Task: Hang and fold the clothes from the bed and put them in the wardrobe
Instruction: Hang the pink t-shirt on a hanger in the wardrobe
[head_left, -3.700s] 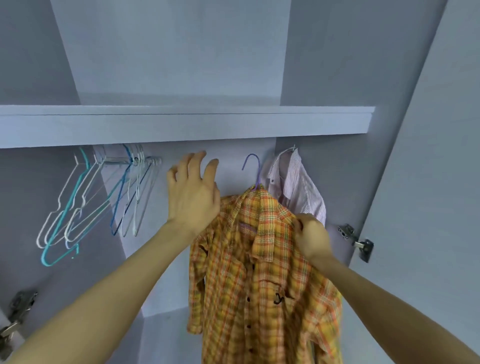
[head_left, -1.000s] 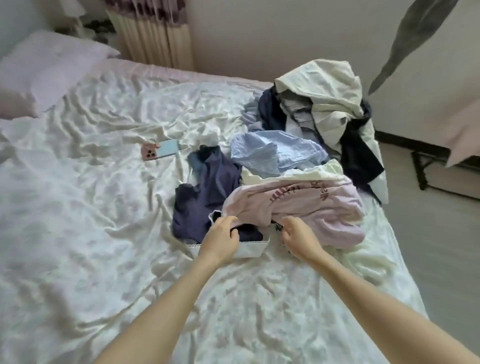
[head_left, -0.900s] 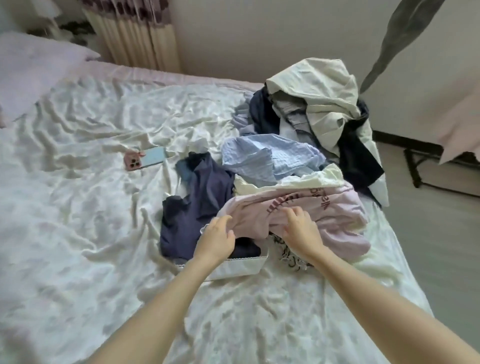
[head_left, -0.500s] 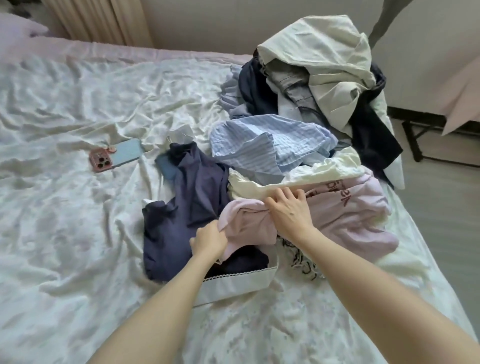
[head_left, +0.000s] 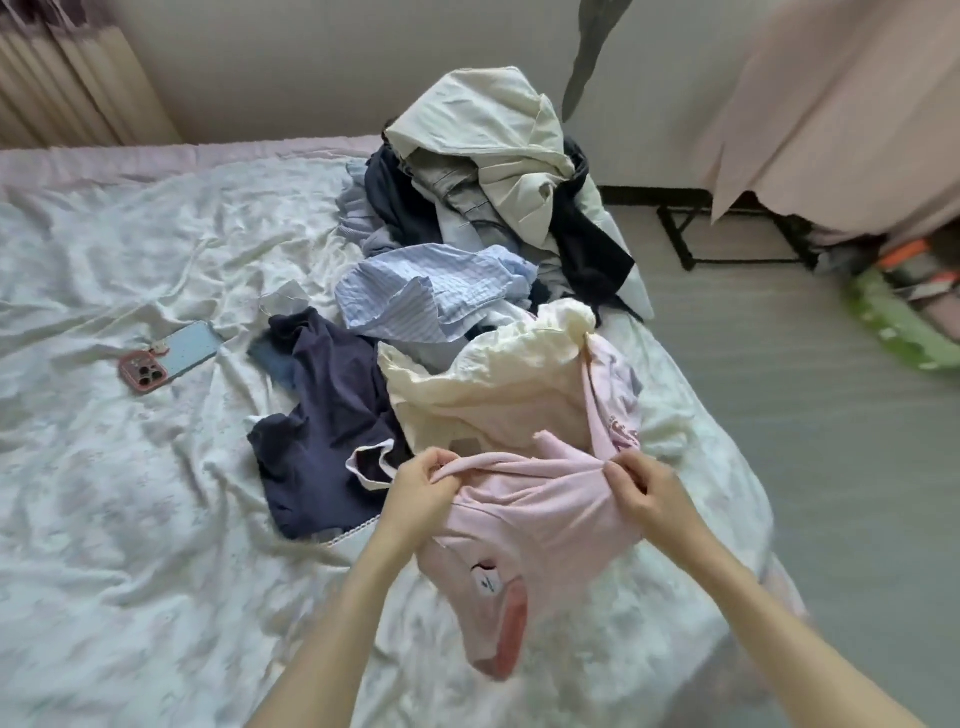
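A rumpled white bed (head_left: 130, 493) fills the room's left; grey floor (head_left: 831, 441) lies right. One phone (head_left: 169, 362) rests far left. Left hand (head_left: 421, 488) and right hand (head_left: 644, 491) pinch one pink shirt (head_left: 535, 525) near the clothes pile (head_left: 483, 208).

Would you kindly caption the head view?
Both hands, left and right, pinch a pink garment above the bed.

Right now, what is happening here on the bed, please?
A person is sorting laundry. The left hand and the right hand each pinch the top edge of a pink garment, holding it spread above the bed. Behind it lies a cream garment, a navy top and a mixed pile of clothes. A phone lies on the sheet.
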